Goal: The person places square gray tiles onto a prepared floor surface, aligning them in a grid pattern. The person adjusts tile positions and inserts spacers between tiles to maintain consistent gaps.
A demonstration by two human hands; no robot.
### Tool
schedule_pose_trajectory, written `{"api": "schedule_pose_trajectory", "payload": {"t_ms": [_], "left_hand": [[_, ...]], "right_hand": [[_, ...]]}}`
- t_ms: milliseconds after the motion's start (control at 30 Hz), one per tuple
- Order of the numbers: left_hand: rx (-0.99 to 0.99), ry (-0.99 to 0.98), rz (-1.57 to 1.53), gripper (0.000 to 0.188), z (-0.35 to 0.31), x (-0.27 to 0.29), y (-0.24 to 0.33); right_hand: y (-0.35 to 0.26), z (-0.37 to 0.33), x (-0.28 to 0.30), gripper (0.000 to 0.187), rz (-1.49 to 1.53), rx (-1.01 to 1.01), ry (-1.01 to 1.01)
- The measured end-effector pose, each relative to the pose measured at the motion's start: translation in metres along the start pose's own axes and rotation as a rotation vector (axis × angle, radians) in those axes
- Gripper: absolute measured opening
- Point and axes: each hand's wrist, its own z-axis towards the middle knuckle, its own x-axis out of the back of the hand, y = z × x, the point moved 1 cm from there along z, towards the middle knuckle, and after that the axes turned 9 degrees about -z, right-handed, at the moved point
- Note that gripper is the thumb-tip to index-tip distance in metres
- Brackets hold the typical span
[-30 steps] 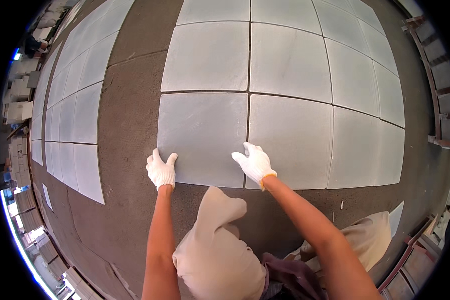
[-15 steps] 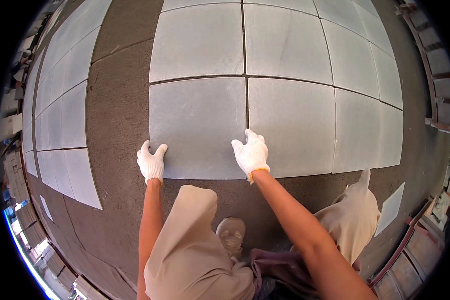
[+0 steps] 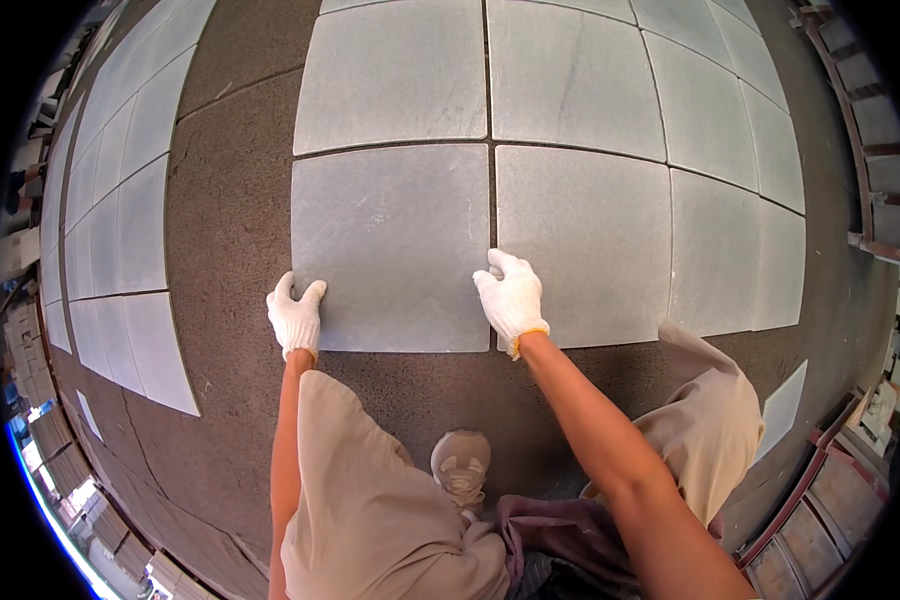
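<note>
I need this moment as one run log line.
left hand: at left edge of grey tile | right hand: at its right edge | next tile: to the right, narrow gap

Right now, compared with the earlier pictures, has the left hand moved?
No, not noticeably: against the grey tile ahead, the left gloved hand stays at the left edge of the nearer tile; the view shifted.

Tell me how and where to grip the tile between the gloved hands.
The tile is probably best gripped by its side edges, toward the near end, left hand from the left, right hand from the right. It lies flat, its broad face offering little to pinch; the left edge borders floor, the right stands slightly apart from the next tile.
</note>
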Motion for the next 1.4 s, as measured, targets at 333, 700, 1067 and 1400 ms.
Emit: {"api": "schedule_pose_trajectory", "payload": {"t_ms": [333, 700, 1067, 1400], "left_hand": [[-0.005, -0.011, -0.047, 0.067, 0.001, -0.001, -0.003], [0.003, -0.067, -0.041, 0.067, 0.006, 0.003, -0.013], [0.021, -0.068, -0.101, 0.068, -0.003, 0.006, -0.010], [0.053, -0.073, -0.106, 0.069, -0.008, 0.008, -0.002]], "right_hand": [[0.006, 0.002, 0.000, 0.043, 0.004, 0.032, -0.023], [-0.003, -0.002, 0.008, 0.046, 0.037, 0.021, -0.069], [-0.001, 0.000, 0.007, 0.048, 0.007, 0.024, -0.090], [0.007, 0.000, 0.001, 0.048, 0.048, 0.037, -0.060]]}}
